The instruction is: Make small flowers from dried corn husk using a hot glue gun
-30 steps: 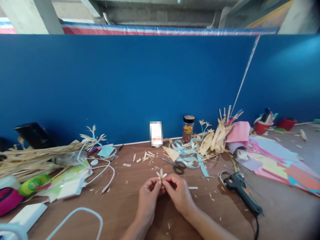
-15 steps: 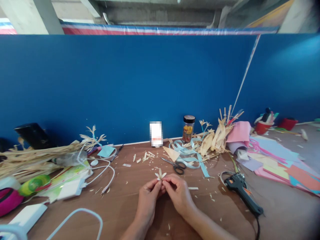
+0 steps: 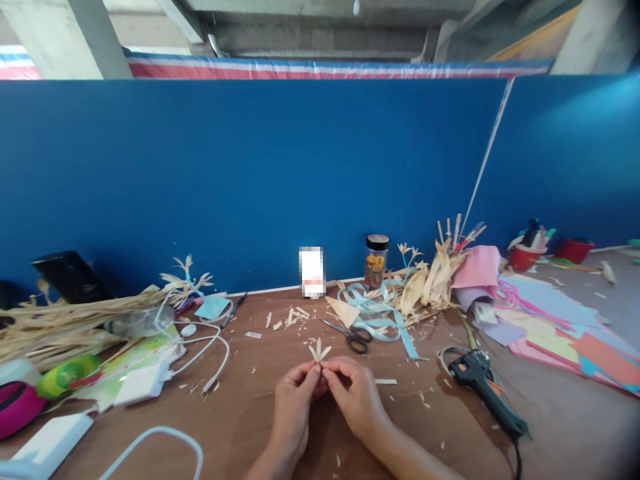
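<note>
A small pale flower of dried husk [image 3: 319,351] stands up between my two hands, its few narrow petals spread at the top. My left hand [image 3: 299,393] pinches its base between thumb and fingertips. From the other side, the fingertips of my right hand [image 3: 353,387] close on the same base, so the lower end of the flower is hidden. Just beyond my hands lie dark-handled scissors [image 3: 357,339], blades pointing left. Husk scraps [image 3: 293,317] are scattered past the fingertips.
To the right rests a black glue gun [image 3: 487,390]. Light-blue ribbon [image 3: 385,313], a jar [image 3: 376,261] and a husk bundle [image 3: 430,280] stand behind. Coloured paper [image 3: 560,327] spreads far right. White cables [image 3: 220,340], dried husks [image 3: 75,313] and a white power bank [image 3: 143,381] occupy the left.
The flower's petals now point more upright and closer together, where they were splayed wider. Both hands keep their pinch, and the view has tilted up slightly.
</note>
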A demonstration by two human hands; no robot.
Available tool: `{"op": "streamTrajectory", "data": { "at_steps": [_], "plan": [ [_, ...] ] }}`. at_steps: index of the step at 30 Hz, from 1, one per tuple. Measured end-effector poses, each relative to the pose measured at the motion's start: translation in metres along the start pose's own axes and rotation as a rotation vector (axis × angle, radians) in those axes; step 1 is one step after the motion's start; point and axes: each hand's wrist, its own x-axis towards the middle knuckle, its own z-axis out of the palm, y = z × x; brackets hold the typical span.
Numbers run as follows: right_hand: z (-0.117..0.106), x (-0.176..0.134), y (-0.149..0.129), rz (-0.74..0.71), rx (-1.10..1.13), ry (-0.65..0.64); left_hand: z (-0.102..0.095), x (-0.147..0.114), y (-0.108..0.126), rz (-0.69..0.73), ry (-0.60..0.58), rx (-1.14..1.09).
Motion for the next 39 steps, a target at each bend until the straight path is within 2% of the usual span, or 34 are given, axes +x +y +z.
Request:
{"op": "streamTrajectory", "data": {
  "at_steps": [6,12,16,25,34,39],
  "plan": [
    [0.001,0.001,0.006,0.155,0.161,0.094,0.001,0.0,0.008,-0.103,0.067,-0.025],
    [-0.004,0.002,-0.004,0.026,0.015,0.009,0.003,-0.003,0.008,-0.067,-0.073,-0.012],
    [-0.005,0.004,-0.005,-0.029,-0.028,0.004,0.004,-0.005,0.008,-0.065,-0.096,0.043],
    [-0.007,0.006,-0.003,-0.003,0.03,-0.052,-0.003,0.0,0.012,-0.135,-0.13,0.049],
    [-0.004,0.003,-0.002,0.108,0.193,-0.068,-0.003,-0.002,0.014,-0.078,-0.176,0.084],
    [-0.003,0.001,-0.001,0.11,0.168,-0.093,-0.006,-0.001,0.008,-0.009,-0.114,0.163]
  ]
}}
